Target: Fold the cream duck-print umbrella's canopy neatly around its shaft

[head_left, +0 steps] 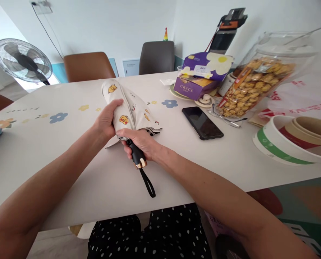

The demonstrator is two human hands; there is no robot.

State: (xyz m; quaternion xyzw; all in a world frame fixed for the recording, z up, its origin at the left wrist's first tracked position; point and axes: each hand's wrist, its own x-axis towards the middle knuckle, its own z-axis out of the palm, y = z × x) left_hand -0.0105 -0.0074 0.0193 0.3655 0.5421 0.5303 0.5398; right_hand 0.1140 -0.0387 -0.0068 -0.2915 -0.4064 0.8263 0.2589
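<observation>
Looping out nearest is a black strap [147, 183], then the gold-tipped handle [136, 153] of the umbrella [128, 116], right hand [144, 141] wrapped round it. Left hand [107, 117] grips the kinda creased, cartoon-print canopy [136, 108] over the smooth white desk [65, 144], left of a glossy phone [202, 123].

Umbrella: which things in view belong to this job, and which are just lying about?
In the job: folding umbrella, its wrist strap, left hand, right hand.

Lying about: black smartphone, eyeglasses, purple GRACE box, snack jar, green-banded bowl, drink bottle.
</observation>
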